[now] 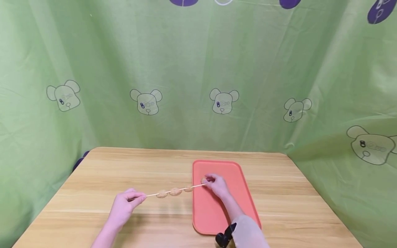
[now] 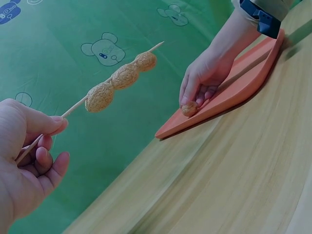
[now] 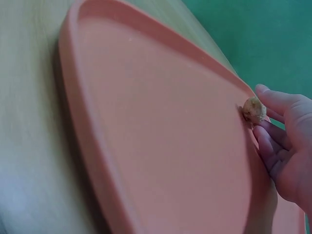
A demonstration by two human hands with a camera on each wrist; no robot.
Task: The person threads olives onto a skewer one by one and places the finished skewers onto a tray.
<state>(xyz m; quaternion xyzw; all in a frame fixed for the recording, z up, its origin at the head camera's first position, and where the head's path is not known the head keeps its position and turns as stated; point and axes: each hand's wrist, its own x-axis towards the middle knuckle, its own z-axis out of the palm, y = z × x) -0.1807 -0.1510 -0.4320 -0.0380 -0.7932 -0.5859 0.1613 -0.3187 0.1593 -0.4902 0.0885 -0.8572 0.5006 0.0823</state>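
My left hand (image 1: 122,208) pinches the lower end of a thin wooden skewer (image 2: 75,107) between thumb and fingers. Three light-brown, wrinkled balls of food (image 2: 125,76) are threaded on it, and its pointed tip sticks out past the last one. The skewer is held up off the table, tilted with the tip higher. Over the far left part of a pink tray (image 1: 211,220), my right hand (image 1: 218,186) holds a loose ball of the same look (image 3: 254,110) between thumb and fingertips. This ball is apart from the skewer in the left wrist view.
The tray, with a low raised rim, lies lengthwise on a wood-grain table (image 1: 155,165). A green curtain (image 1: 186,69) printed with bear heads hangs behind and along both sides. A black band (image 1: 225,236) is on the right wrist, below a light sleeve (image 1: 248,230).
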